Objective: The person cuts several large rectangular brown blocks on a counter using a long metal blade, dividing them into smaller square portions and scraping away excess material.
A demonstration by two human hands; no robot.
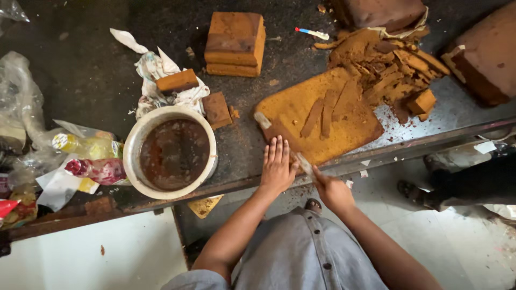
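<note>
Many things sit on the dark, crumb-dusted worktop point(97, 70). Far left lie clear crinkly plastic bags point(21, 107) and bright yellow and red snack wrappers point(88, 156). Next comes a round white metal pot point(171, 152) full of dark brown liquid, close to the front edge. Behind it a small brown cake block point(177, 80) rests on crumpled white paper point(156, 72), and a neat stack of square brown cake pieces point(235, 44) stands farther back. Near the middle, the left hand point(278, 166) lies flat with its fingers pressed together, holding down the near edge of a big flat golden-brown cake slab point(317, 115). Just beside it, the right hand point(331, 190) is closed around a thin pale knife point(304, 162), whose blade touches the slab's front edge. A few cut strips lie on top of the slab. To cut well, I think the flat hand should push down softly so the slab does not slide, with fingers kept away from the blade, and the knife should go slow and straight. Farther right is a messy heap of brown cake trimmings point(395, 67), then big brown cake loaves point(486, 59) at the far right.
</note>
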